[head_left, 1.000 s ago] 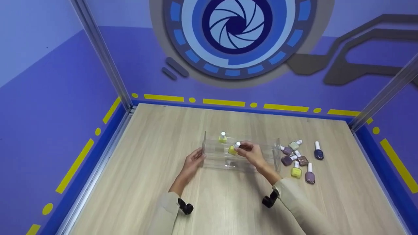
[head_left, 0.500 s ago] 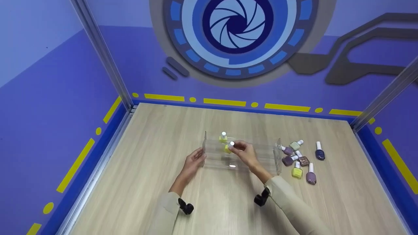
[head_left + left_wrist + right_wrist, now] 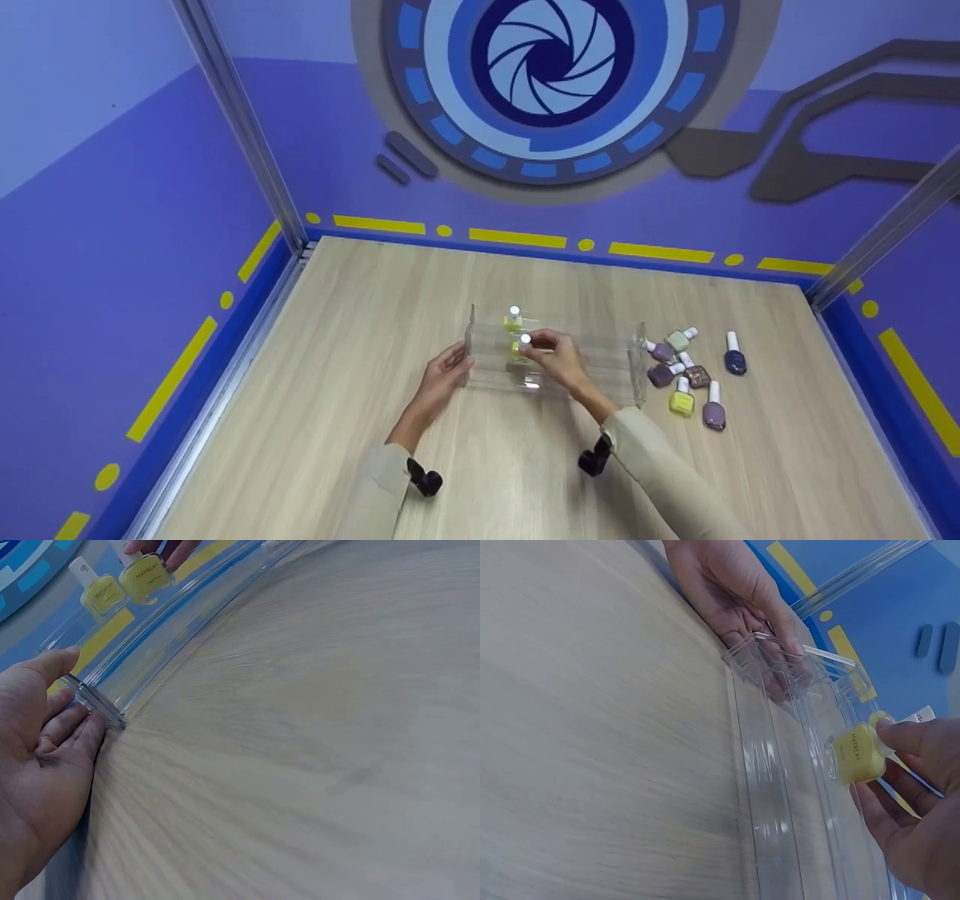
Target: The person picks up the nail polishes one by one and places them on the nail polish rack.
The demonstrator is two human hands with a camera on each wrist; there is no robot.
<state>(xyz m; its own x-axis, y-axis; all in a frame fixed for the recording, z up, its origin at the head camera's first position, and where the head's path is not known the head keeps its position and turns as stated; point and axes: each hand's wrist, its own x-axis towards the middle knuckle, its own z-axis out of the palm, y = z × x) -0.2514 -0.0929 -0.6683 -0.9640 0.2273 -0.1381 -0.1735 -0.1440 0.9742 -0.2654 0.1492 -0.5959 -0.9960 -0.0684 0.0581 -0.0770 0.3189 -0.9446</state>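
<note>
"So how far along is this, honestly?"

"Early days, I'd say. One standing yellow bottle [image 3: 513, 323] is upright toward the left end of the clear rack [image 3: 640, 367], mid-frame. The held yellow bottle [image 3: 857, 754] is just below it in the head view, right hand [image 3: 559, 361] pinching it by the white cap [image 3: 525, 341]. Can't tell if its base touches the shelf, so I wouldn't count it as placed."

"And the left hand [image 3: 441, 376]?"

"Gripping the rack's left end, thumb and fingers round it. Steadying it, my guess."

"What's left?"

"Seven loose on the table [image 3: 570, 487], right side of the frame: pale green bottle [image 3: 678, 340], mauve bottle [image 3: 663, 352], dark purple bottle [image 3: 661, 376] and glittery brown bottle [image 3: 697, 376] bunched up, loose yellow bottle [image 3: 682, 404] and lilac bottle [image 3: 715, 416] lower down, navy bottle [image 3: 736, 364] farthest right. If those belong on the rack too, most of it's ahead."
</note>
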